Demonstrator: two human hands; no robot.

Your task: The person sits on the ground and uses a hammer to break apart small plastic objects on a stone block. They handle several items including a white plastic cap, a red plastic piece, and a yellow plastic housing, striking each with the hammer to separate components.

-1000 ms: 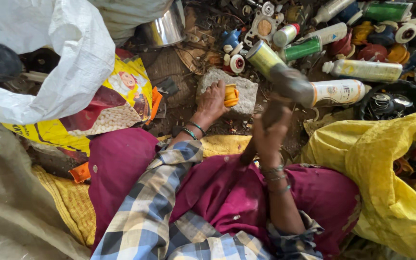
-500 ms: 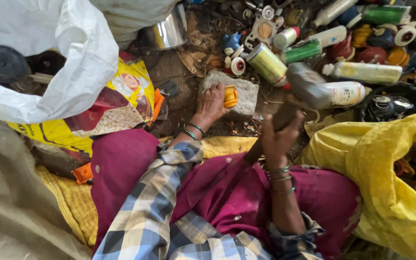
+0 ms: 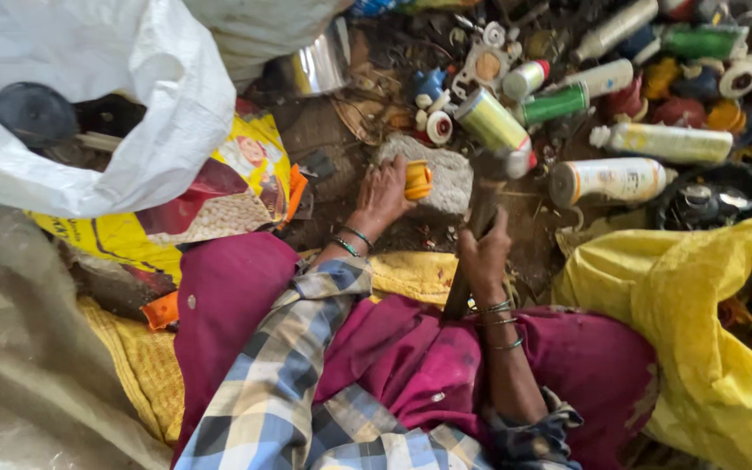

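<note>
The dirt floor (image 3: 332,130) is full of spray cans and sacks. The left hand (image 3: 382,193) pins an orange cap (image 3: 417,179) on a grey stone (image 3: 446,174). The right hand (image 3: 483,252), closed around a hammer (image 3: 479,213), has come down since a second ago, so the head is now just beside the cap, about to strike it.

Blue, white and yellow checked shirt sleeves, magenta garment over the lap, green bangles on left wrist (image 3: 352,241), thin metal bangles on right wrist (image 3: 500,320)
</note>
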